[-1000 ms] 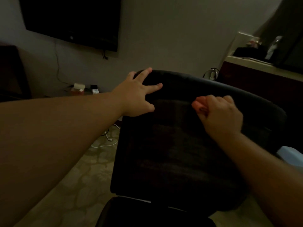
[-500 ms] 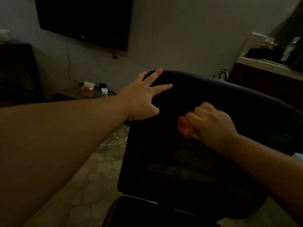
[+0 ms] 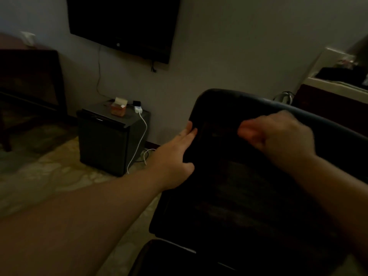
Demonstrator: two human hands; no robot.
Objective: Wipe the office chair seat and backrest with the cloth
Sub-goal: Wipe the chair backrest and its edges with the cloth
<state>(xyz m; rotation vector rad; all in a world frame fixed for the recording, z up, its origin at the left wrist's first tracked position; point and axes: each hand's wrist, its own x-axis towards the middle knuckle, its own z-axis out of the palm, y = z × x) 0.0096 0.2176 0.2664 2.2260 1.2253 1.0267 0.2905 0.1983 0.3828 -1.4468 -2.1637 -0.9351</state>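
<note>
1. My left hand (image 3: 175,156) rests on the left edge of the backrest (image 3: 249,176), fingers straight and together, thumb on its front face.
2. My right hand (image 3: 278,134), blurred, curls around a pinkish cloth (image 3: 246,132) against the upper backrest, making it the nearer hand for wiping.
3. The unwiped backrest extends downward from the cloth; the seat (image 3: 169,259) lies below, mostly cut off and dark.

Wall-mounted TV (image 3: 123,24); orange box (image 3: 118,108) atop dark cabinet (image 3: 107,142).
</note>
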